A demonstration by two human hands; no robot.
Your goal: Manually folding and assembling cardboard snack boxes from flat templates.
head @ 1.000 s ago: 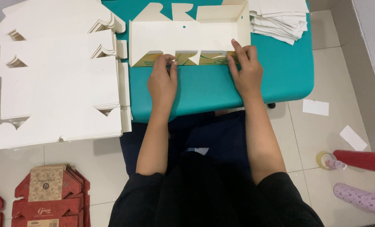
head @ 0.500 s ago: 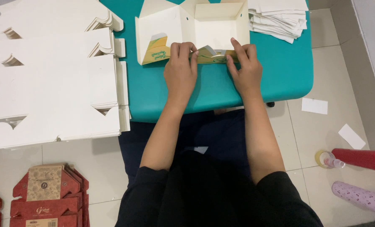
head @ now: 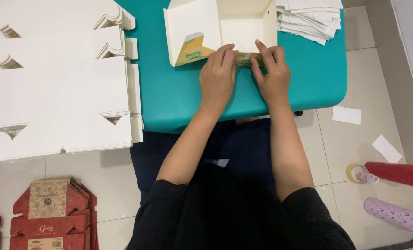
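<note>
Teal table (head: 178,102) over pale tiled floor (head: 350,143). Half-folded cream box (head: 202,28) stands at far edge, walls up, printed flap (head: 195,53) turned inward. Left hand (head: 218,78) and right hand (head: 273,76) side by side, fingertips pressing front flap down, likely creasing it. Flat blanks (head: 63,88) stacked left within reach; paper pile (head: 308,21) beside box.

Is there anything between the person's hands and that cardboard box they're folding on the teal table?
Nothing visible. The left hand and right hand already rest directly on the near edge of the half-folded white box, fingers pressing its printed flap. The stack of flat blanks and the paper pile lie off to the sides.
</note>
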